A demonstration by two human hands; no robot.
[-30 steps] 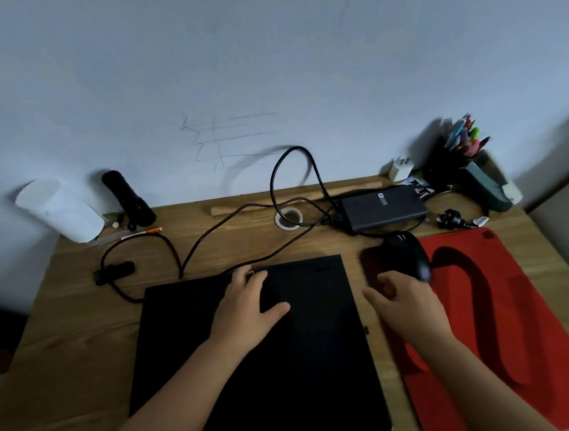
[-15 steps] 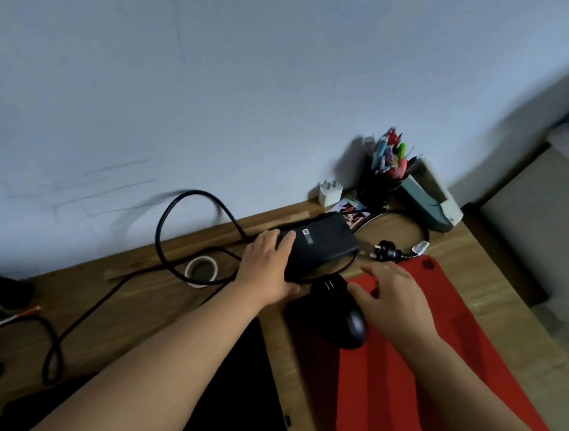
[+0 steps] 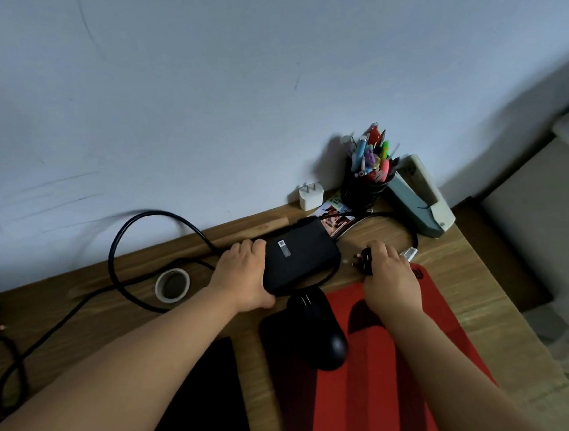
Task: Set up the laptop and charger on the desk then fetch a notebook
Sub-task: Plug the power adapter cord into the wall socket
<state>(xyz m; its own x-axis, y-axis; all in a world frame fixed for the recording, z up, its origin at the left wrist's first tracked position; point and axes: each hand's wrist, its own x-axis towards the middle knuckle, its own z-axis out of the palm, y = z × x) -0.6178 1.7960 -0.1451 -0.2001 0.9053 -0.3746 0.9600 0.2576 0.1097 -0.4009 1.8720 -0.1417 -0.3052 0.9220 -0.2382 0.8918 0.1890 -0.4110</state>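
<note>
The black charger brick (image 3: 300,255) lies near the back of the wooden desk (image 3: 468,288), and my left hand (image 3: 243,274) grips its left end. My right hand (image 3: 389,275) is closed over the black wall plug (image 3: 366,260) just right of the brick. The charger's black cable (image 3: 134,242) loops up against the wall and runs off to the left. The shut black laptop (image 3: 203,408) lies at the lower left, partly hidden by my left forearm. No notebook is in view.
A black mouse (image 3: 321,332) sits on the red mouse pad (image 3: 369,379). A tape roll (image 3: 172,285) lies left of the brick. At the back right stand a white adapter (image 3: 310,196), a pen cup (image 3: 366,180) and a grey-green stapler-like tool (image 3: 419,200). The desk's right edge drops off.
My left hand left the laptop and took hold of the charger brick. My right hand moved past the mouse and closed on the plug. The view swung right.
</note>
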